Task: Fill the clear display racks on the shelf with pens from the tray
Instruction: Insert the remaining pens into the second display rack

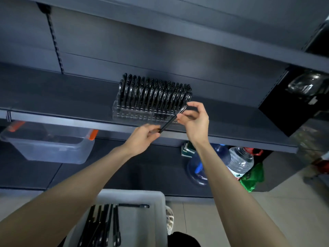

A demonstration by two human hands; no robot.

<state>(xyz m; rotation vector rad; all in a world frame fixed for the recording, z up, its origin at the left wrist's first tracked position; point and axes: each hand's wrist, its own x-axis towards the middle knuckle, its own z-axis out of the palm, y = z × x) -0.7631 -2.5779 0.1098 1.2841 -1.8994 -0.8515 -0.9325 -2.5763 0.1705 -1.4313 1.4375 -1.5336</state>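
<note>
A clear display rack [135, 114] stands on the dark shelf [53, 97], its back rows packed with upright black pens [154, 93] and its front row of slots bare. Just in front of the rack's right end I hold one black pen [171, 120] slanted between both hands. My left hand [142, 138] pinches the pen's lower end and my right hand [194, 118] grips its upper end. Below, a white tray [151, 198] holds several more black pens [105, 225] lying flat.
A clear storage bin [53, 147] with orange latches hangs under the shelf at left. Large water bottles [240, 161], a green bag [252, 177] and books [187, 148] sit on the lower level at right. Another shelf board [213, 38] runs overhead.
</note>
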